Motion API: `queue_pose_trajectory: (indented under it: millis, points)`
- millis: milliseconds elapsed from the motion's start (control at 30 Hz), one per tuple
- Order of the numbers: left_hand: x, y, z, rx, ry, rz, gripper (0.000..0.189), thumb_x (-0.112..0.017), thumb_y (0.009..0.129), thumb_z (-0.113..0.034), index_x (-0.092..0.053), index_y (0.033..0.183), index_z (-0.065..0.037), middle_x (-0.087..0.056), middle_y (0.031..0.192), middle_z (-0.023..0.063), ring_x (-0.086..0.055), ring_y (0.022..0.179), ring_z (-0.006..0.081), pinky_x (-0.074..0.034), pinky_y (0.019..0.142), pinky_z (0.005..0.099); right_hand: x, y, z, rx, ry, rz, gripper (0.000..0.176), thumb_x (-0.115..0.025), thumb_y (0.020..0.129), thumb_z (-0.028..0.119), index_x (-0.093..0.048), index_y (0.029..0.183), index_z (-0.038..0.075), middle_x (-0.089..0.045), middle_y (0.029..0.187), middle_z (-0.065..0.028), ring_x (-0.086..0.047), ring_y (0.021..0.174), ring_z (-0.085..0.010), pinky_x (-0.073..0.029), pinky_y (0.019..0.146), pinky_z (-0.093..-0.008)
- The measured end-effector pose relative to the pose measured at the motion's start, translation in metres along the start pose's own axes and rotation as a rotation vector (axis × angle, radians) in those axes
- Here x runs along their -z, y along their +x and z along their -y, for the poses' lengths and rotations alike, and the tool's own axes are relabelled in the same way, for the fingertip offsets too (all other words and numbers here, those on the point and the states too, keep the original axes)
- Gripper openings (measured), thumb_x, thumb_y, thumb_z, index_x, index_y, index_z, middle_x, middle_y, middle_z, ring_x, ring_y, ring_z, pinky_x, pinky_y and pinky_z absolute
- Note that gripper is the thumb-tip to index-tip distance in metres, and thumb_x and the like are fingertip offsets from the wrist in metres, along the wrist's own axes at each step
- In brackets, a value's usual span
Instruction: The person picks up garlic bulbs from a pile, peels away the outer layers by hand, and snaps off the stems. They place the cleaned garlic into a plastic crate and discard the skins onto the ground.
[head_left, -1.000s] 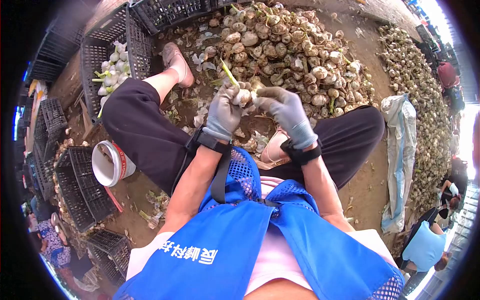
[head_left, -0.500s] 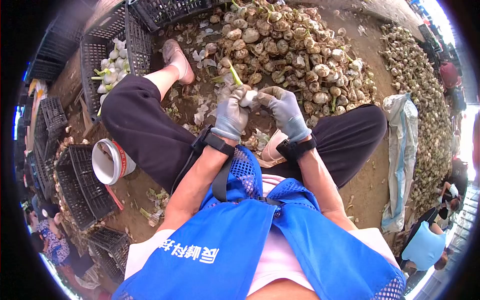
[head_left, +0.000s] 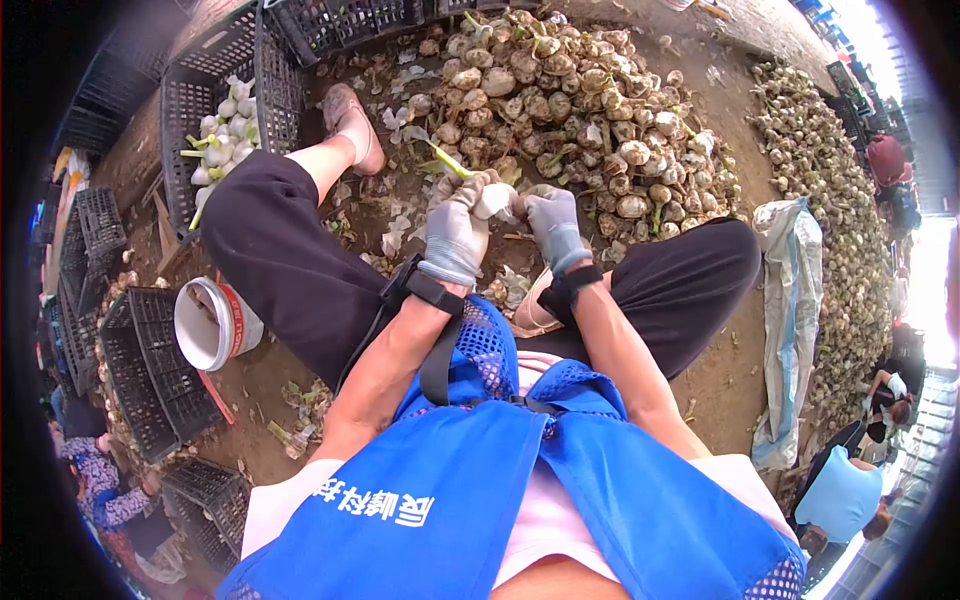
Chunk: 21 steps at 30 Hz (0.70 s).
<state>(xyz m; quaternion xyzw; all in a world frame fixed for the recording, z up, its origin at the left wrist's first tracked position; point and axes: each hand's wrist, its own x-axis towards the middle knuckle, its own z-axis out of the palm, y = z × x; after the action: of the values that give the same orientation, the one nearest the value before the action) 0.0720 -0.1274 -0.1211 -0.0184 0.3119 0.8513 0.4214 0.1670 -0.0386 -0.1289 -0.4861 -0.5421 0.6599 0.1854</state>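
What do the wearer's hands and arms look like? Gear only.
Left hand and right hand: grey gloves, stained brownish in places, with bluish-grey cuffs. A black band on each wrist; beside the left one, a boxy black piece. Short pale sleeves leave the forearms bare.

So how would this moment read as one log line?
Left hand: holds white bulb with green stalk | Right hand: close beside bulb, contact unclear | Black crate: pale bulbs inside
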Motion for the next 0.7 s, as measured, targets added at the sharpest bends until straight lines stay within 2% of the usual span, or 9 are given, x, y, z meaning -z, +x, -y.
queue_pose_trajectory:
  millis: [167,233,367,500,533,567,600,633,700]
  points:
    - [-0.011,-0.007,-0.022,0.075,-0.022,0.075,0.014,-0.046,0.088,-0.002,-0.055,0.098,0.003,-0.060,0.100,0.0169,-0.060,0.085,0.0219,-0.050,0.081,0.0325,0.013,-0.006,0.008,0.118,-0.522,0.225,0.036,-0.056,0.069,0.000,-0.058,0.105,-0.006,-0.065,0.086,-0.0105,-0.061,0.079,-0.0159,-0.049,0.068,-0.0264]
    - [-0.002,0.002,-0.014,0.014,-0.044,0.042,0.017,-0.044,0.090,-0.005,-0.054,0.101,0.003,-0.059,0.103,0.0173,-0.060,0.089,0.0232,-0.051,0.081,0.0342,0.016,-0.012,0.013,0.551,-0.590,0.027,0.040,-0.059,0.073,0.008,-0.054,0.111,-0.003,-0.064,0.091,-0.0164,-0.062,0.083,-0.0200,-0.048,0.071,-0.0292]
    - [-0.007,0.002,-0.013,0.032,0.094,0.142,0.021,-0.043,0.090,-0.006,-0.053,0.104,0.006,-0.058,0.106,0.0177,-0.059,0.091,0.0223,-0.050,0.081,0.0319,-0.002,-0.037,0.045,0.469,-0.304,0.142,0.044,-0.059,0.073,0.007,-0.051,0.116,0.000,-0.062,0.099,-0.0214,-0.061,0.093,-0.0302,-0.047,0.079,-0.0324]
    - [-0.002,0.004,-0.012,-0.060,0.321,0.190,0.019,-0.043,0.090,-0.007,-0.057,0.097,0.003,-0.059,0.098,0.0088,-0.057,0.075,0.0143,-0.047,0.071,0.0248,-0.007,-0.010,0.003,0.082,0.088,0.251,0.036,-0.058,0.073,0.005,-0.057,0.108,-0.002,-0.065,0.091,-0.0115,-0.060,0.080,-0.0132,-0.048,0.072,-0.0273]
    - [0.005,0.004,-0.009,-0.113,0.487,0.156,0.019,-0.043,0.090,-0.008,-0.058,0.096,0.002,-0.059,0.096,0.0078,-0.056,0.075,0.0135,-0.047,0.070,0.0251,0.002,0.004,-0.021,0.733,-0.327,0.314,0.039,-0.057,0.072,0.003,-0.057,0.111,-0.002,-0.066,0.091,-0.0088,-0.059,0.079,-0.0123,-0.048,0.071,-0.0266]
    - [0.017,0.011,-0.006,-0.190,0.645,0.127,0.019,-0.043,0.090,-0.008,-0.059,0.095,0.001,-0.059,0.095,0.0067,-0.056,0.075,0.0127,-0.048,0.070,0.0253,0.008,-0.007,0.003,-0.071,0.135,0.505,0.050,-0.065,0.070,0.004,-0.051,0.118,0.002,-0.062,0.094,-0.0063,-0.057,0.084,-0.0126,-0.047,0.068,-0.0223]
    - [0.031,0.017,-0.001,-0.304,0.817,0.170,0.017,-0.045,0.090,-0.009,-0.060,0.095,-0.001,-0.059,0.093,0.0054,-0.056,0.076,0.0123,-0.048,0.068,0.0255,-0.002,-0.005,-0.002,0.465,-0.155,0.467,0.063,-0.065,0.070,0.001,-0.042,0.128,0.004,-0.058,0.108,-0.0078,-0.055,0.090,-0.0140,-0.047,0.072,-0.0243]
    - [0.043,0.022,0.003,-0.422,0.990,0.196,0.016,-0.047,0.089,-0.010,-0.060,0.095,-0.003,-0.059,0.091,0.0040,-0.055,0.077,0.0119,-0.047,0.067,0.0256,-0.017,0.003,-0.011,0.213,0.122,0.443,0.065,-0.062,0.071,-0.002,-0.038,0.131,0.003,-0.053,0.116,-0.0080,-0.055,0.088,-0.0131,-0.047,0.073,-0.0248]
    - [0.050,0.025,0.011,0.181,0.492,-0.012,0.017,-0.053,0.088,-0.013,-0.059,0.101,-0.006,-0.059,0.092,0.0019,-0.055,0.076,0.0114,-0.047,0.066,0.0254,-0.033,0.005,-0.009,-0.097,0.366,0.380,0.056,-0.061,0.072,-0.001,-0.044,0.125,0.001,-0.056,0.112,-0.0067,-0.058,0.085,-0.0160,-0.048,0.071,-0.0274]
